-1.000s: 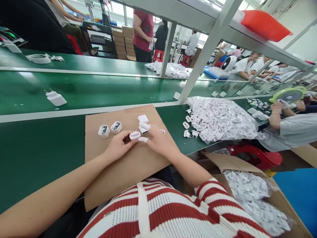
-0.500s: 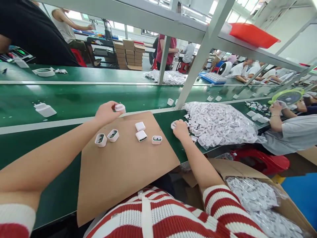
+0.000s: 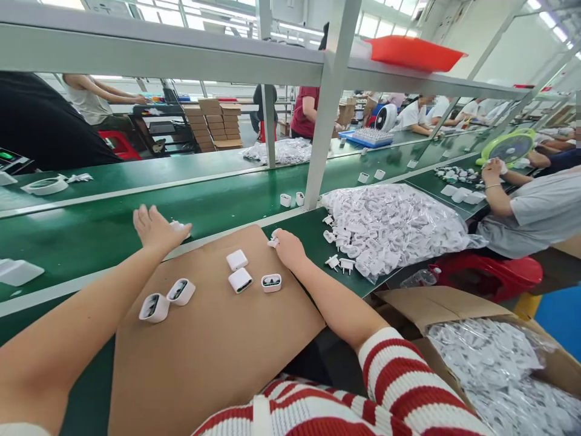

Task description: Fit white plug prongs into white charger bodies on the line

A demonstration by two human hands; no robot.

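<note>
My left hand [image 3: 157,230] is over the green belt with its fingers spread. A white charger [image 3: 180,227] lies by its thumb, partly hidden. Pinched in my right hand [image 3: 289,249] is a small white plug cover [image 3: 273,240], held above the far right part of a cardboard sheet [image 3: 213,357]. On that cardboard are open white charger housings with circuit boards showing: two at the left, one [image 3: 154,307] nearest me, and one [image 3: 271,283] at the right. Two more housings [image 3: 239,280] lie between them.
To the right, a clear bag of white plug parts [image 3: 394,224] spills loose covers [image 3: 339,263] onto the bench. A metal post [image 3: 323,121] rises beside the belt. A carton of bagged parts [image 3: 490,351] stands at lower right. A co-worker [image 3: 535,206] sits at far right.
My left hand has opened and let go of the charger over the belt. My right hand has come from beside the bag to the cardboard with a plug cover. The view has shifted.
</note>
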